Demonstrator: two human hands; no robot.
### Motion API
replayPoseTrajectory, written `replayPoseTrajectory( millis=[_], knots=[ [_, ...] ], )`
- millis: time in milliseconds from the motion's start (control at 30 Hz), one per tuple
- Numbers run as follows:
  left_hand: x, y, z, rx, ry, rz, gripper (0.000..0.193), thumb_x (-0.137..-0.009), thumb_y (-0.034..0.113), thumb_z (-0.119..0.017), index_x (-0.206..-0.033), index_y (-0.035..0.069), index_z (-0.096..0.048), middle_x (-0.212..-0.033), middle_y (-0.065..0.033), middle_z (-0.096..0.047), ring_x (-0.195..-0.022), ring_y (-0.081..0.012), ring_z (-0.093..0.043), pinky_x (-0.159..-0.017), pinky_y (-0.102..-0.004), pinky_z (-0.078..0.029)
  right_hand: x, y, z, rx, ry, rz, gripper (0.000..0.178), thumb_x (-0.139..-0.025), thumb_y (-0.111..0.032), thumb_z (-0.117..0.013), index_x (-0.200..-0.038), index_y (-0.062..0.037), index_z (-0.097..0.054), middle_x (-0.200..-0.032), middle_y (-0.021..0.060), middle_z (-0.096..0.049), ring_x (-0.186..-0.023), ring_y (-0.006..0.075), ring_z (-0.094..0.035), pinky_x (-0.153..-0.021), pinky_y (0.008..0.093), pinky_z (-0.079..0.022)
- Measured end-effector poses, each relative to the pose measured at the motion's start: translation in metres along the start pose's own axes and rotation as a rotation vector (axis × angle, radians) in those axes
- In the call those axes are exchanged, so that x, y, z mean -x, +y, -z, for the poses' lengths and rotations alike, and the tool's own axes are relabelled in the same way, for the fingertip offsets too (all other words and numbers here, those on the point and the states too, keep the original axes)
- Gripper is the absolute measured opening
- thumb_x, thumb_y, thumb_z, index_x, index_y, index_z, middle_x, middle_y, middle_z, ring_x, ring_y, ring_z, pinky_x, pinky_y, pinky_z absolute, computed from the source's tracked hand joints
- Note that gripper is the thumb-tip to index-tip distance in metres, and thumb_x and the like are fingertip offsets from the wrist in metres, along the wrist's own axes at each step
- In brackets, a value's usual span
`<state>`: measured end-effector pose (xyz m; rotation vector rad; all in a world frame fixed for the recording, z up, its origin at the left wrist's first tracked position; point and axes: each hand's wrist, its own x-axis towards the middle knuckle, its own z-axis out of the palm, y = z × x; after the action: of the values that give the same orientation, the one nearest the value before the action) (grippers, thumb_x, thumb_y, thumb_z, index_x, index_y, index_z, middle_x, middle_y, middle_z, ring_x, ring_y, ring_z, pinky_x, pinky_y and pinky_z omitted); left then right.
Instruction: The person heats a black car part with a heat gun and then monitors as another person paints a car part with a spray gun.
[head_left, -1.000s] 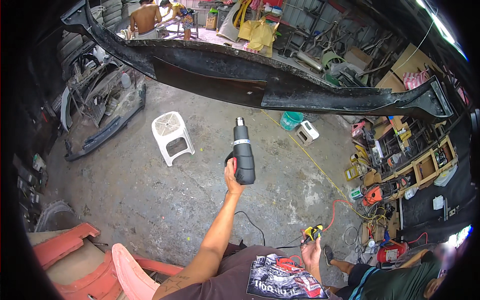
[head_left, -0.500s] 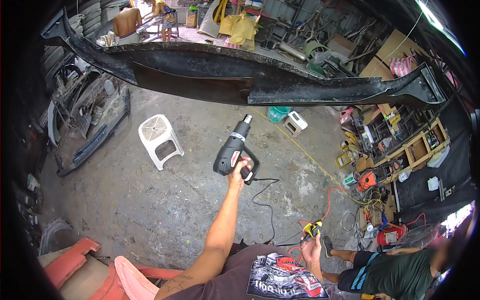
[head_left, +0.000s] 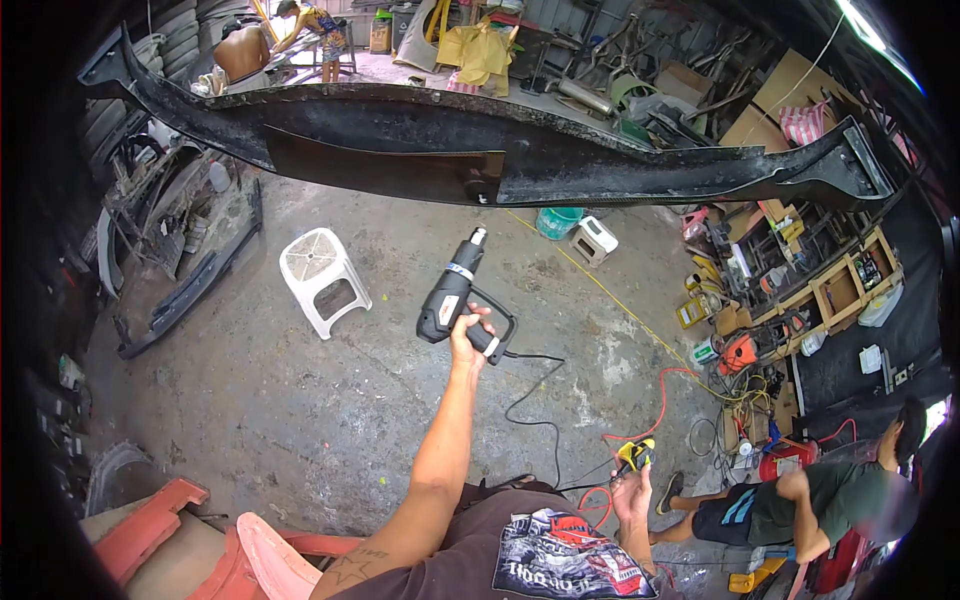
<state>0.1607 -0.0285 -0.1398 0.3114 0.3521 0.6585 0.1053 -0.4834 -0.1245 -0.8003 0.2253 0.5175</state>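
My left hand (head_left: 470, 335) is wrapped round the grip of a black heat gun (head_left: 447, 300). Its metal nozzle points up toward a long black car body panel (head_left: 610, 175), with a gap between them. A dark, glossy sheet (head_left: 370, 170) lies along the panel's middle. From the heat gun's handle a black cord (head_left: 550, 425) trails down the floor toward my right side. My right hand (head_left: 630, 495), low on the right, has its fingers round a small yellow-and-black object (head_left: 636, 455). Red and black cords run beside that object; its kind is hard to make out.
A white plastic stool (head_left: 325, 270) stands left of the heat gun. Beyond are a green bucket (head_left: 558, 222) and a small white stool (head_left: 595, 240). A yellow line (head_left: 610, 300) and a red cord (head_left: 662, 400) cross the floor. Another person (head_left: 810, 505) is at lower right.
The heat gun has shifted slightly left and up in my left hand. My right hand has moved a little right with the yellow-and-black object. The person at lower right has raised their arms.
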Motion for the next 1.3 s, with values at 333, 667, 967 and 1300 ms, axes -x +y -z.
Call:
replayPoseTrajectory(
  millis=[333, 667, 967, 1300],
  knots=[
    [-0.006, 0.032, 0.029, 0.07, 0.135, -0.166, 0.043, -0.072, 0.021, -0.059, -0.112, 0.007, -0.055, -0.094, -0.0097, -0.061, -0.062, -0.016, -0.054, -0.06, -0.0328, -0.048, -0.054, -0.03, 0.015, 0.026, -0.015, -0.076, 0.056, -0.092, -0.046, -0.056, -0.135, -0.0131, -0.043, -0.123, 0.014, -0.055, -0.082, 0.0233, -0.06, -0.063, 0.0258, -0.052],
    [0.004, -0.011, 0.029, 0.078, 0.021, 0.06, 0.044, -0.074, 0.024, -0.059, -0.113, 0.004, -0.057, -0.083, -0.0116, -0.061, -0.055, -0.0164, -0.052, -0.055, -0.0324, -0.048, -0.151, -0.022, 0.04, -0.014, -0.016, -0.247, 0.049, -0.091, -0.046, -0.057, -0.123, -0.0104, -0.051, -0.111, 0.0141, -0.058, -0.084, 0.0244, -0.06, -0.061, 0.0264, -0.053],
    [-0.004, 0.007, 0.033, 0.169, 0.048, 0.027, 0.046, -0.078, 0.03, -0.061, -0.116, 0.004, -0.056, -0.075, -0.0094, -0.06, -0.051, -0.0154, -0.049, -0.051, -0.0318, -0.044, -0.181, -0.01, 0.019, 0.006, -0.09, -0.263, 0.051, -0.089, -0.048, -0.059, -0.124, -0.0128, -0.05, -0.112, 0.016, -0.057, -0.085, 0.0251, -0.058, -0.063, 0.0262, -0.05],
    [-0.032, 0.113, 0.091, 0.19, 0.055, -0.013, 0.051, -0.078, 0.029, -0.06, -0.119, 0.0, -0.053, -0.075, -0.0112, -0.06, -0.052, -0.0161, -0.05, -0.051, -0.0326, -0.044, -0.149, 0.045, -0.027, -0.008, 0.014, -0.167, 0.057, -0.088, -0.047, -0.062, -0.128, -0.0101, -0.045, -0.117, 0.0158, -0.055, -0.085, 0.0243, -0.059, -0.064, 0.0273, -0.052]
  ],
)
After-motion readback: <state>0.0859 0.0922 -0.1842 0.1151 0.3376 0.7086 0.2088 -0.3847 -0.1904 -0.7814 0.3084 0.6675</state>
